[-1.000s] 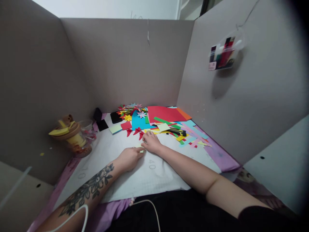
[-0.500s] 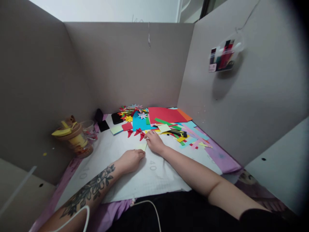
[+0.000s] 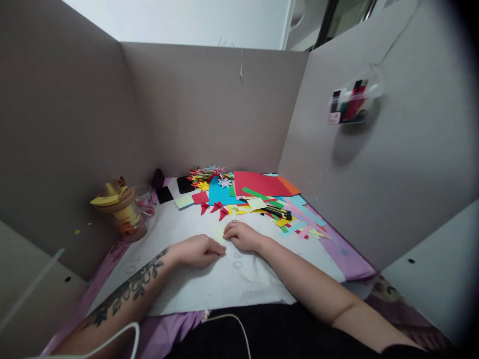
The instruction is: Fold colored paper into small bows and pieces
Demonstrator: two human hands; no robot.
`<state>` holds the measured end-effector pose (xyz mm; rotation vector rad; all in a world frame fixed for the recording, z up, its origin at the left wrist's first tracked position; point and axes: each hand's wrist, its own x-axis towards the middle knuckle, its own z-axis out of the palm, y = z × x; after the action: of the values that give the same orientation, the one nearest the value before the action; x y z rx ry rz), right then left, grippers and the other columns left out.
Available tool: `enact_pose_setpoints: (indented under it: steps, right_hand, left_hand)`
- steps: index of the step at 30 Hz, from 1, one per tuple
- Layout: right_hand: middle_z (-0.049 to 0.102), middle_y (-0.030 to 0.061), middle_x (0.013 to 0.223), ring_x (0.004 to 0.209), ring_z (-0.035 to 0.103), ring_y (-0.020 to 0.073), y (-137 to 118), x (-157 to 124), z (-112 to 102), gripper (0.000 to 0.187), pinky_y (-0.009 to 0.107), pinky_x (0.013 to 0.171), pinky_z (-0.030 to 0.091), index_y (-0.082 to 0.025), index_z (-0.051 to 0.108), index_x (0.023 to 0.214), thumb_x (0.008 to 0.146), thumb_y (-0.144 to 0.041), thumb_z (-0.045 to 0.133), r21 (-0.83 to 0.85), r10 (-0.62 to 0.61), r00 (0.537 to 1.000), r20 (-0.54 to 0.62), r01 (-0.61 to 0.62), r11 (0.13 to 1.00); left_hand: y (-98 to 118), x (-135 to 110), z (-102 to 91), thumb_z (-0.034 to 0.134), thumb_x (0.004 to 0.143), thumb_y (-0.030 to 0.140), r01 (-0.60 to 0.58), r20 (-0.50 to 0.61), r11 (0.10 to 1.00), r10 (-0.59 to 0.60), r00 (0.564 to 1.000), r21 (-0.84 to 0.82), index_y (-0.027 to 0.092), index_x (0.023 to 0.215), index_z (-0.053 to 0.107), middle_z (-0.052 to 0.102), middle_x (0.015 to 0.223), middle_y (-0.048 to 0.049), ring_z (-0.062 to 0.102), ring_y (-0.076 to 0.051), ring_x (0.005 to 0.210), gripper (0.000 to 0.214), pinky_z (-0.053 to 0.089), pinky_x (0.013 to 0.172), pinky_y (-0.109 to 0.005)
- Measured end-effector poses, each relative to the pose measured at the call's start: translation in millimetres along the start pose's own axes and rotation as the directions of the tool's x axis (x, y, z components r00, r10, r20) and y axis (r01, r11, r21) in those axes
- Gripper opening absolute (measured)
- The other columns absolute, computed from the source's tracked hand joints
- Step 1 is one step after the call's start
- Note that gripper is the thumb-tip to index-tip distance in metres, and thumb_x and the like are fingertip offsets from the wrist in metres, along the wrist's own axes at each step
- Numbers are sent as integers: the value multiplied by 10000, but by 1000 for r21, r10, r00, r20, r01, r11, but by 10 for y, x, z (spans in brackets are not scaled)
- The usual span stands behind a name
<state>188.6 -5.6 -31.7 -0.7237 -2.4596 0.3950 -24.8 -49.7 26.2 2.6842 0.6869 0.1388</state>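
A pale yellow paper square (image 3: 218,232) lies on the white sheet between my hands, partly covered by the fingers. My left hand (image 3: 200,250), on the forearm with the flower tattoo, is closed with its fingertips pressed down at the near side of the paper. From the right, my right hand (image 3: 241,235) pinches the paper's edge, fingers curled. Just beyond the hands are red folded paper pieces (image 3: 217,207). A stack of pale square papers (image 3: 184,202) and a red square (image 3: 200,198) lie farther left.
Folded paper stars (image 3: 209,174) pile at the back beside a black phone (image 3: 184,185). Red sheets (image 3: 262,184), paper strips (image 3: 307,214) and a yellow-black cutter (image 3: 279,213) are at the right. A brown-yellow cup (image 3: 125,214) stands left. Grey panels (image 3: 217,109) enclose the table.
My right hand has come toward me, away from the red folded pieces, and now sits closer to the left hand. The left fingertips have shifted slightly nearer. The whole view has tilted a little.
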Motion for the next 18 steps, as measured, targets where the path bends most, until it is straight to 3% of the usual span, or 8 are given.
enact_pose_setpoints:
  steps: [2, 5, 7, 12, 18]
  right_hand:
    - [673, 55, 916, 883, 580, 170, 8, -1, -5, 313, 310, 860, 459, -174, 714, 850, 692, -3, 506, 6, 9, 1000, -2, -9, 1000]
    - [672, 58, 945, 900, 585, 166, 23, 1, -4, 326, 308, 867, 462, -184, 717, 862, 696, 0, 506, 7, 10, 1000, 0, -10, 1000]
    - [670, 64, 970, 916, 588, 168, 33, 4, -1, 325, 312, 873, 462, -185, 719, 869, 704, -4, 506, 4, 6, 1000, 1, -6, 1000]
    - [669, 66, 1007, 938, 593, 168, 44, 7, -2, 306, 318, 879, 467, -193, 723, 876, 732, -27, 509, 4, 21, 1000, 5, -21, 1000]
    - [667, 62, 1022, 948, 598, 165, 60, 1, -7, 303, 311, 886, 466, -203, 724, 890, 743, -40, 514, 13, 31, 999, 18, -31, 999]
  left_hand:
    - [-65, -50, -40, 447, 820, 161, 21, 7, 1000, -21, 1000, -9, 238, 1005, 662, 686, 976, -4, 623, -135, 847, 294, 443, 741, -202]
    - [-167, -74, -51, 442, 822, 144, 131, -108, 969, -110, 988, 209, 246, 910, 684, 653, 993, -26, 605, -152, 832, 277, 429, 723, -237]
    - [-210, -65, -38, 440, 839, 159, 151, -146, 934, -108, 983, 324, 251, 891, 683, 625, 1032, -38, 584, -169, 867, 265, 422, 723, -255]
    - [-234, -32, 0, 404, 897, 252, 116, -160, 910, -55, 986, 399, 252, 999, 657, 592, 1113, -58, 547, -191, 903, 273, 423, 768, -301]
    - [-268, 1, 56, 398, 888, 177, 20, -142, 912, 43, 989, 410, 229, 1093, 618, 598, 1150, -76, 528, -199, 943, 306, 412, 794, -327]
